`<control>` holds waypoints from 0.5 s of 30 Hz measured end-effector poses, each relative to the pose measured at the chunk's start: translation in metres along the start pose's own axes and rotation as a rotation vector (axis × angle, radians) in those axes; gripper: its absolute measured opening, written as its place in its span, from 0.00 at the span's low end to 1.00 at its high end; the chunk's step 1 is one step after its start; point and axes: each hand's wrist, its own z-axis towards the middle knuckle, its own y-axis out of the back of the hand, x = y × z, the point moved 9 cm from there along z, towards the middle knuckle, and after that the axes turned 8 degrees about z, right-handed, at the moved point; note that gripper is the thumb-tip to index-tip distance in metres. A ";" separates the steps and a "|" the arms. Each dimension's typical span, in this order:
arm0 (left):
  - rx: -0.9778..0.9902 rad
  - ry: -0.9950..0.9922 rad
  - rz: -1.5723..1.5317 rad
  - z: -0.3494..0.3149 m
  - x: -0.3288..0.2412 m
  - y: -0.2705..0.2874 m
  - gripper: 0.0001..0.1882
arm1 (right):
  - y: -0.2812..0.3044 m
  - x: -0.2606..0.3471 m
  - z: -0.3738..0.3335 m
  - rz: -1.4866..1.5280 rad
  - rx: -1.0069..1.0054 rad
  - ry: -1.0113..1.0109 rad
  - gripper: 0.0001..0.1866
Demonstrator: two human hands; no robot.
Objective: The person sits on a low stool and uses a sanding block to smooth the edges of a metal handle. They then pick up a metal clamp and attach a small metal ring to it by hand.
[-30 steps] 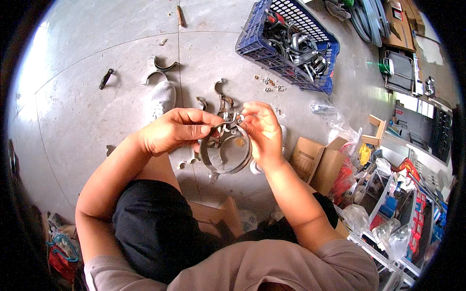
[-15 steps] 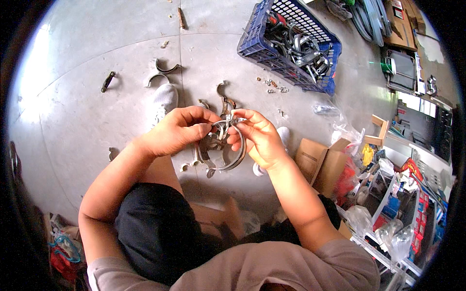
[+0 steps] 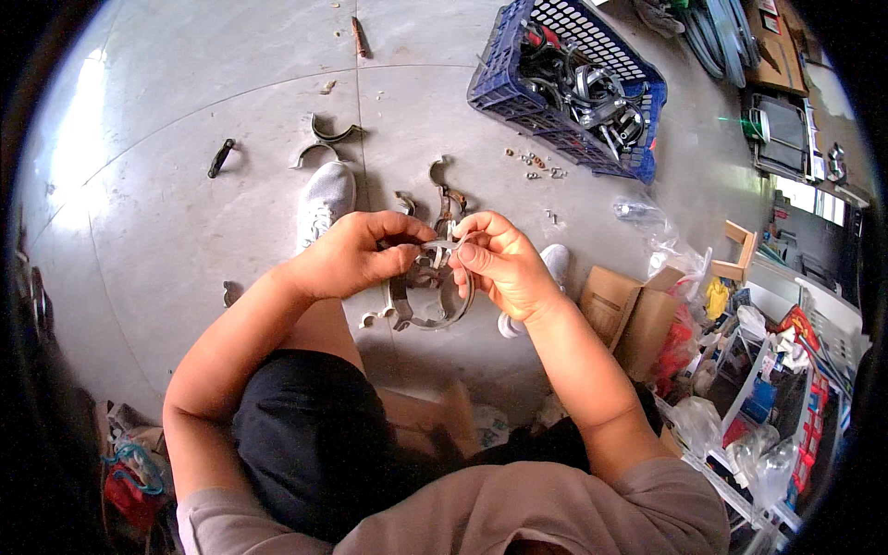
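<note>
Between my two hands is a round metal pipe clamp (image 3: 444,323), its ring hanging below my fingers. My left hand (image 3: 363,252) pinches it at the upper left, thumb against forefinger. On the opposite side my right hand (image 3: 502,265) grips the clamp's top right, its thumb pressed over the joint; the fingertips hide the details there. Rusty curved clamp halves (image 3: 452,200) lie on the floor just beyond my hands, and more metal pieces show behind the ring. Farther left, two grey clamp halves (image 3: 319,146) rest near my shoe.
A blue plastic crate (image 3: 564,128) full of clamps stands at the far right. Small nuts (image 3: 536,163) are scattered before it. A black-handled object (image 3: 220,158) lies on the left. An open cardboard box (image 3: 610,305) and a cluttered rack (image 3: 740,388) occupy the right side.
The whole view has shifted slightly, so floor things appear farther right. My hands have come a little closer together at the top of the clamp, and my right thumb now lies across it.
</note>
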 end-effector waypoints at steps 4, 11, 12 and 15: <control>-0.004 0.006 -0.095 0.004 0.004 0.003 0.15 | -0.002 0.009 0.004 -0.005 0.051 0.089 0.10; -0.047 0.033 -0.232 0.010 0.018 0.009 0.17 | -0.003 0.025 0.015 -0.141 0.079 0.208 0.09; -0.042 0.060 -0.242 0.011 0.022 0.011 0.18 | -0.001 0.023 0.020 -0.146 0.073 0.193 0.09; -0.085 0.194 -0.263 0.007 0.046 0.024 0.18 | 0.014 0.015 0.040 -0.162 0.033 0.153 0.08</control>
